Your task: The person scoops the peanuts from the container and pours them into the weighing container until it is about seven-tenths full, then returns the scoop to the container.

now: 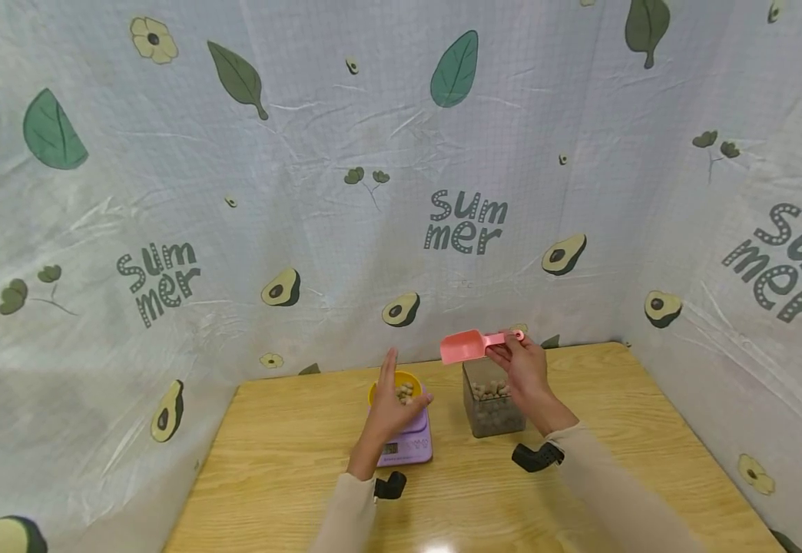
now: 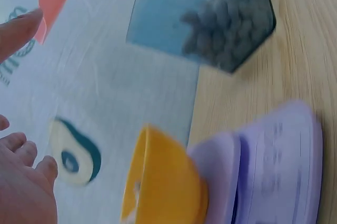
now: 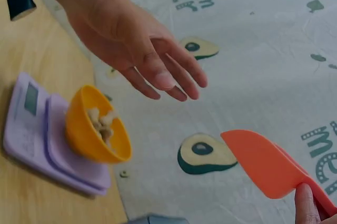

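Note:
My right hand (image 1: 527, 375) pinches the handle of a pink scoop (image 1: 463, 347), raised above a dark see-through box (image 1: 496, 416) of tan, nut-like pieces. No pieces show in the scoop. With fingers extended, my left hand (image 1: 390, 415) hovers in the air and holds nothing. Below it, a yellow bowl (image 3: 95, 129) with several of the same pieces sits on a lilac kitchen scale (image 3: 31, 134). In the left wrist view the bowl (image 2: 163, 182) appears beside the box (image 2: 226, 23). The scale's display digits are too small to read.
The wooden table (image 1: 290, 453) carries the scale and the box side by side near its back edge. A printed white sheet (image 1: 346, 253) hangs behind the table and along its sides. Each wrist wears a black device (image 1: 538, 458).

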{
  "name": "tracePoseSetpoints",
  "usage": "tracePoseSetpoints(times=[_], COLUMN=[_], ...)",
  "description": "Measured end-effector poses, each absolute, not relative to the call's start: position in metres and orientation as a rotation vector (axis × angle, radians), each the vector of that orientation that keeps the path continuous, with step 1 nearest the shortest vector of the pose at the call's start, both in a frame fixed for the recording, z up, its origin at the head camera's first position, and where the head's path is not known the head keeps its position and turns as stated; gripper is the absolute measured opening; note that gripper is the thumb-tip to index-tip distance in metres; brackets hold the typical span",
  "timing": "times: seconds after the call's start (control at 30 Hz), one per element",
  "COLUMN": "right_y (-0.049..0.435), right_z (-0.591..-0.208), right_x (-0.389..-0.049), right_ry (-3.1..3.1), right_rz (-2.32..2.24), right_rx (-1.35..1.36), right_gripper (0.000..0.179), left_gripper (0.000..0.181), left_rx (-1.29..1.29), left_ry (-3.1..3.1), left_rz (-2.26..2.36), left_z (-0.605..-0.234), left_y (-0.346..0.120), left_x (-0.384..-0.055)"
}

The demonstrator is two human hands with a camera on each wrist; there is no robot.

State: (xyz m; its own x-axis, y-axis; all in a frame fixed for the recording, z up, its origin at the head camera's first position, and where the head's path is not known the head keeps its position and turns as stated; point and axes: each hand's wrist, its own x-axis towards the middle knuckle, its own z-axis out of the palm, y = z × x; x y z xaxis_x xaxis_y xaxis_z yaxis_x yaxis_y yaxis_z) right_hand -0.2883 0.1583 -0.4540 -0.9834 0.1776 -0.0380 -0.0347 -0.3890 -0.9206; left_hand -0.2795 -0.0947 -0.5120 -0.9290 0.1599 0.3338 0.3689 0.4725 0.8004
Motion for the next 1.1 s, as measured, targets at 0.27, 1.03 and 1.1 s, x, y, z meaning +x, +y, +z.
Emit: tracePoseSetpoints(times=[0.27,1.03,1.1], right_y=[0.195,0.202,0.2], right_z=[-0.46,-0.492,-0.492], right_x=[-0.284,-0.293,-0.294], right_ry=[-1.739,-2.478,-2.484], right_rz=[2.341,1.181,1.133], right_rx=[-0.233,-0.007,0.013], right_gripper=[0.031,0.024,0.023], left_gripper=[0.11,0.119,0.117], left_rx=[-0.595,-0.621,-0.626], left_ry=[-2.583,-2.781,-2.768], left_rz=[-1.507,-1.579,-1.61], left_z=[-0.512,-0.549,-0.551], left_y=[-0.051,0.001,0.002], left_x=[-0.287,-0.304,-0.306])
